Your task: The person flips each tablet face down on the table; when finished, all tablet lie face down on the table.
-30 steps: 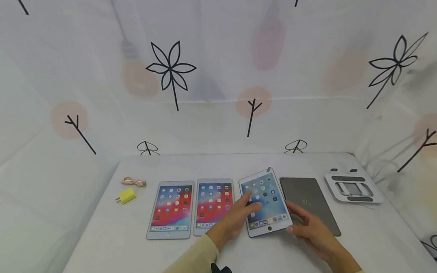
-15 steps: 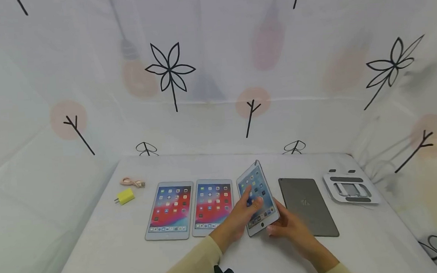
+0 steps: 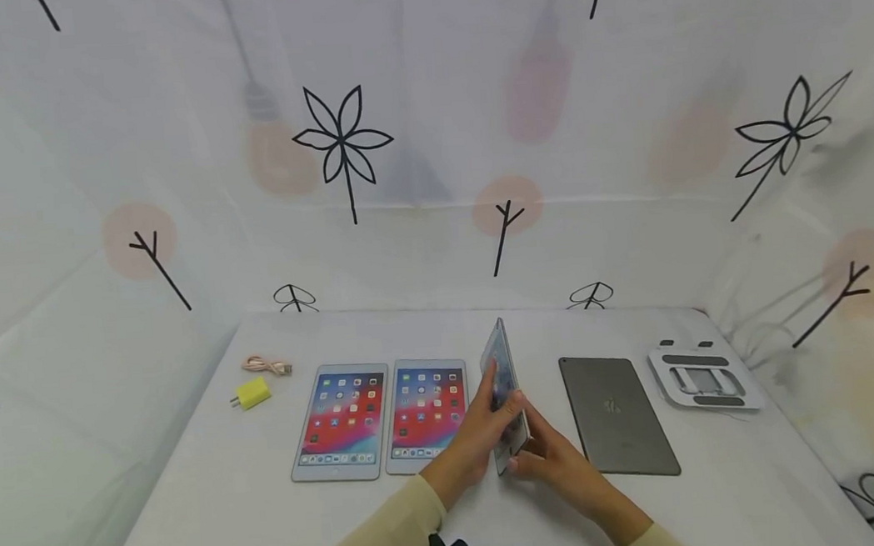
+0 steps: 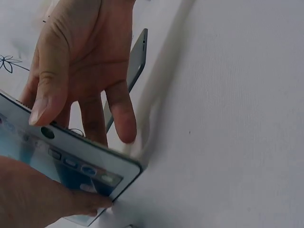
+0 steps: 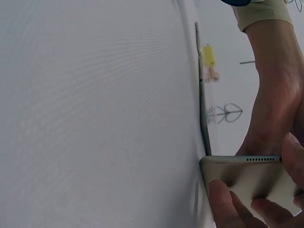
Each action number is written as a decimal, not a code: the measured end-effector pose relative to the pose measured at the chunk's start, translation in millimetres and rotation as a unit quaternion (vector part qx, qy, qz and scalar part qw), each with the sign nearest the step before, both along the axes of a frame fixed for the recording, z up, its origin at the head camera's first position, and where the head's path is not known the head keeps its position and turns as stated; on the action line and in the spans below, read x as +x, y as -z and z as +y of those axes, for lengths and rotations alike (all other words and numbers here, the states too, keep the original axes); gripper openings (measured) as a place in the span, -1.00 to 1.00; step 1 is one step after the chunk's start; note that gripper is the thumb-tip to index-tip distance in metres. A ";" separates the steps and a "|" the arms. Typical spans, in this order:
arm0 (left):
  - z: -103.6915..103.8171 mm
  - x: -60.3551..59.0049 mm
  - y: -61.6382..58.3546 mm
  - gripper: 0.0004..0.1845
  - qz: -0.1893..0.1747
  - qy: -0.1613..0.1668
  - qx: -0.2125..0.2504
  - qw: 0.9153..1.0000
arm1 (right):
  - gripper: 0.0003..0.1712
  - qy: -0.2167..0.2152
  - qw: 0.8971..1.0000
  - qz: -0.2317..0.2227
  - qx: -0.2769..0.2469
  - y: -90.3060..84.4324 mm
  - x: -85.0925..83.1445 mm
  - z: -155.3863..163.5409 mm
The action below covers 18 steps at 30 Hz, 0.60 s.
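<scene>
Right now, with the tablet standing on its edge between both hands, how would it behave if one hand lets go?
The tablet looks thin and rigid, so it would probably tip flat. Its smooth back may slip from the fingers. The glass screen seems fragile.

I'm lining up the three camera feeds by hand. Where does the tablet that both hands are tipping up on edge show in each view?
Head: the tilted tablet stands on edge at centre table, between the left hand and right hand.
Left wrist: its lit screen and home-button end fill the lower left.
Right wrist: only its back and speaker edge show, lower right.
Shared landmark: the white tablecloth it rests on.
</scene>
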<state>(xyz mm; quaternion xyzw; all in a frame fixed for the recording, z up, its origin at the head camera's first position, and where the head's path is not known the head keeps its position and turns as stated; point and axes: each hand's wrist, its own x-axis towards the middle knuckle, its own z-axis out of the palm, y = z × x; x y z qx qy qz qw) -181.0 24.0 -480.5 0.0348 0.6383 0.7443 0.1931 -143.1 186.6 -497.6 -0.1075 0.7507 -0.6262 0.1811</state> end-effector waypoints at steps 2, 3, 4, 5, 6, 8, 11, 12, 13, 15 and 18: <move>-1.1 -1.1 -0.2 -0.17 0.009 0.000 0.003 1.000 | 0.04 0.005 0.999 0.018 0.028 -0.6 0.8 -0.8; -1.8 -1.6 -0.4 -0.21 0.013 0.001 0.008 1.000 | 0.03 0.005 0.999 0.028 0.039 -1.0 1.0 -1.0; -2.4 -2.0 -0.9 -0.24 0.015 0.002 0.014 1.000 | 0.02 0.003 0.998 0.040 0.052 -1.1 1.1 -1.2; -2.9 -2.5 -1.4 -0.27 0.017 0.002 0.018 1.000 | 0.00 0.002 0.996 0.054 0.064 -1.3 1.2 -1.2; -3.5 -2.7 -2.0 -0.30 0.020 0.002 0.023 1.000 | -0.01 -0.001 0.995 0.069 0.076 -1.8 1.5 -1.1; -4.8 -2.5 -3.6 -0.32 0.022 0.002 0.036 0.999 | -0.03 -0.005 0.990 0.100 0.095 -3.1 2.3 -1.1; -5.9 -1.7 -6.2 -0.31 0.030 -0.002 0.046 0.998 | -0.04 -0.003 0.982 0.145 0.120 -6.5 4.2 -0.6; -6.2 -1.5 -7.2 -0.31 0.034 -0.003 0.053 0.998 | -0.05 -0.002 0.979 0.161 0.125 -7.8 4.7 -0.2; -6.3 -1.5 -8.1 -0.30 0.037 -0.004 0.058 0.998 | -0.06 -0.003 0.976 0.177 0.126 -9.0 5.0 0.2; -6.4 -2.0 -9.0 -0.30 0.045 -0.008 0.072 0.996 | -0.08 -0.010 0.969 0.216 0.121 -10.2 4.8 1.6; -7.6 -3.1 -8.7 -0.31 0.054 -0.014 0.087 0.995 | -0.12 -0.023 0.957 0.262 0.118 -10.9 3.4 4.9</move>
